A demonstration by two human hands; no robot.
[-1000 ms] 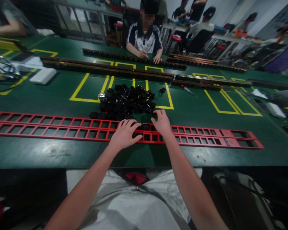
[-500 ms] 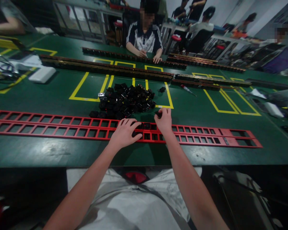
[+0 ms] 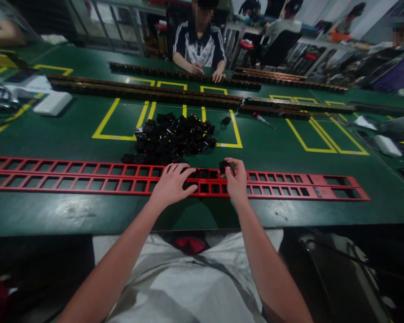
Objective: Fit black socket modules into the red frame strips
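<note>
A long red frame with two rows of rectangular openings lies across the green table in front of me. My left hand rests on its middle, palm down, with thumb and fingers apart. Right of those fingertips, a black part sits in an opening of the far row. My right hand pinches a small black block-like part just above the frame. Beyond the frame lies a heap of similar black parts. What lies under my left palm is hidden.
Dark slotted rails run across the table farther back. A screwdriver lies beside them, and a white box at the left. Yellow tape marks the tabletop. A co-worker sits opposite, hands on a rail.
My right hand has turned and shifted slightly right, bringing the black part into clearer view. My left hand stays on the frame. The whole view has shifted slightly.
</note>
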